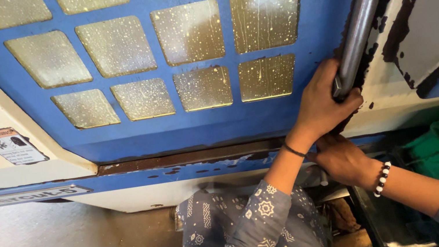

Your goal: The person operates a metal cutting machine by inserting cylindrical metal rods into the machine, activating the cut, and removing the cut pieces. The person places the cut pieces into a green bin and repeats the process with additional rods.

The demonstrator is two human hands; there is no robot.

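The big blue door (185,129) with grimy window panes fills the view from 9 to 1 o'clock and looks heavy and stiff. Its steel handle bar (365,6), at 2 o'clock, looks smooth, perhaps oily, and is the natural hold. The left hand (322,104) has its grip clamped round the bar's lower end; the right hand (342,158) rests just below, grip unclear.
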